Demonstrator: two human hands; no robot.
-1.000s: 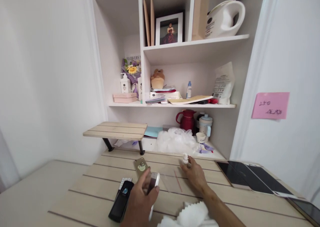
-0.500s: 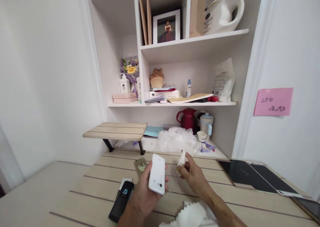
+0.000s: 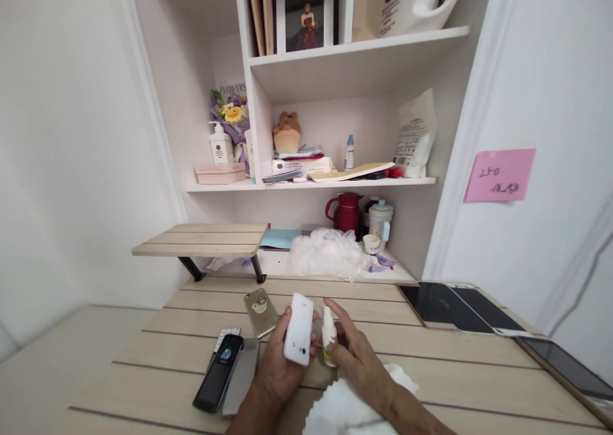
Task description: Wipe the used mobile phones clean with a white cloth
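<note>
A white phone (image 3: 299, 330) lies back side up in my left hand (image 3: 279, 374), whose fingers and thumb hold its edges. My right hand (image 3: 359, 357) is wrapped round a small white spray bottle (image 3: 329, 334) with a yellow-green mark near its base, held upright just right of the phone. The index finger is raised beside the bottle's top. Below my right hand lies a crumpled white cloth (image 3: 342, 409), partly covered by the wrist. The gold phone (image 3: 261, 312) with a ring holder is on the table beyond my left hand.
At left lie a black phone (image 3: 218, 374), a grey phone (image 3: 241, 377) and a white keypad device (image 3: 227, 339). Several dark-screened phones (image 3: 454, 306) line the right side. Behind stand a small wooden riser (image 3: 204, 238), a clear plastic bag (image 3: 328, 254) and a red jug (image 3: 348, 214).
My right hand has brought the spray bottle left, closer to the white phone, and turned it more upright. The view has shifted, showing more of the table.
</note>
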